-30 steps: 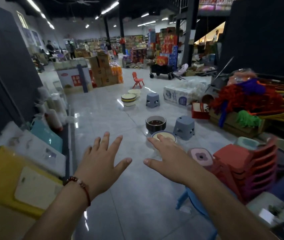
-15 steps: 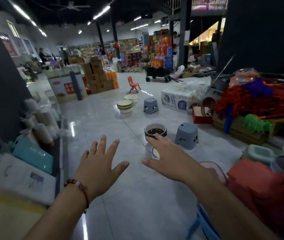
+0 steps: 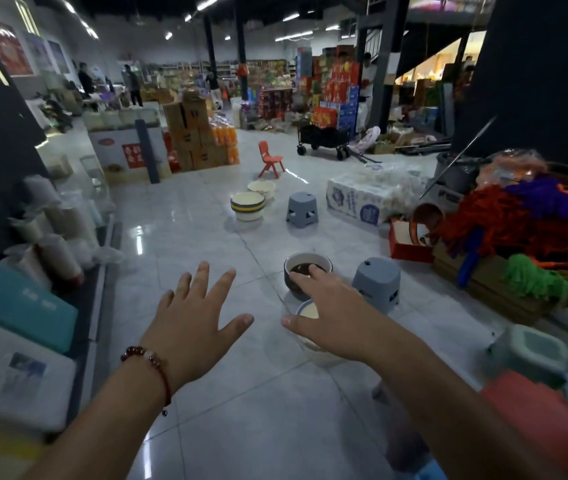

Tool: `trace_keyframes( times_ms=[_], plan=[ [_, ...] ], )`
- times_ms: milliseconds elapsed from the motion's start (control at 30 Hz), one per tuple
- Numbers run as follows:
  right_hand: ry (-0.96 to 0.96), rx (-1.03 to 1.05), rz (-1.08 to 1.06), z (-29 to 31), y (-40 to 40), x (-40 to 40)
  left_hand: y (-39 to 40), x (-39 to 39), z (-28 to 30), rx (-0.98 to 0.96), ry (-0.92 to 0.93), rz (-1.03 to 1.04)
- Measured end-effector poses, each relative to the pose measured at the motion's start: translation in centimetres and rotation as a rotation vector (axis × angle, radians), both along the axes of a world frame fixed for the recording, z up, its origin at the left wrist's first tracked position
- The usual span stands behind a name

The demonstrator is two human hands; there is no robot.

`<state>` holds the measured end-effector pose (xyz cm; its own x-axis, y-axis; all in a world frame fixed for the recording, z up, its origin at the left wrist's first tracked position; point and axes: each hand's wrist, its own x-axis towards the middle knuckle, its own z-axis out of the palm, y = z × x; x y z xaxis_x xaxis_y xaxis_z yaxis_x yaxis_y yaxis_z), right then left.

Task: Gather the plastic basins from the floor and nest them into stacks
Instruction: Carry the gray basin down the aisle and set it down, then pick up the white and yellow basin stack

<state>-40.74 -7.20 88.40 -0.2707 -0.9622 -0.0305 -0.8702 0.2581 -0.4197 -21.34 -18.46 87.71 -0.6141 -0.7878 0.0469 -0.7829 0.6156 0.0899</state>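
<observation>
Both of my hands are stretched out over the tiled floor with fingers spread and nothing held. My right hand (image 3: 331, 313) hovers in front of a pale cream basin (image 3: 307, 310), covering most of it. Just beyond it stands a dark basin (image 3: 307, 263) with a brown inside. My left hand (image 3: 194, 323), with a bead bracelet at the wrist, is to the left of both. Farther off sits a nested stack of cream basins with a yellow and dark band (image 3: 248, 206), and a single cream basin (image 3: 262, 188) behind it.
Two grey stools (image 3: 376, 285) (image 3: 302, 207) stand right of the basins. Mops and a cardboard box (image 3: 504, 251) crowd the right side, stacked red stools (image 3: 532, 420) the near right. Packaged goods (image 3: 23, 306) line the left. A red chair (image 3: 269, 163) stands far back.
The view has advanced toward the basins. Both hands have stayed outstretched and spread; the right hand now overlaps the cream basin and reaches the near edge of the dark one.
</observation>
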Motion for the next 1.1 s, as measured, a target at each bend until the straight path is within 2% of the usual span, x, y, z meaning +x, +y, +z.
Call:
trace_keyframes(
  times_ms=[267, 600, 900, 1100],
  plan=[
    [0.015, 0.043, -0.031, -2.1, -12.7, -3.5, -12.2, -4.1, -2.5, 0.05, -0.017, -0.032],
    [0.005, -0.016, -0.118, -2.9, -31.5, -6.4, -32.3, -7.1, -2.6, 0.056, -0.044, -0.091],
    [-0.02, 0.069, -0.136, -5.7, -43.7, -10.2, -44.9, -10.1, -5.1, 0.11, -0.105, -0.107],
    [-0.066, 0.117, -0.118, -7.7, -52.0, -14.7, -52.7, -14.8, -6.7, 0.137, -0.163, -0.111]
  ],
)
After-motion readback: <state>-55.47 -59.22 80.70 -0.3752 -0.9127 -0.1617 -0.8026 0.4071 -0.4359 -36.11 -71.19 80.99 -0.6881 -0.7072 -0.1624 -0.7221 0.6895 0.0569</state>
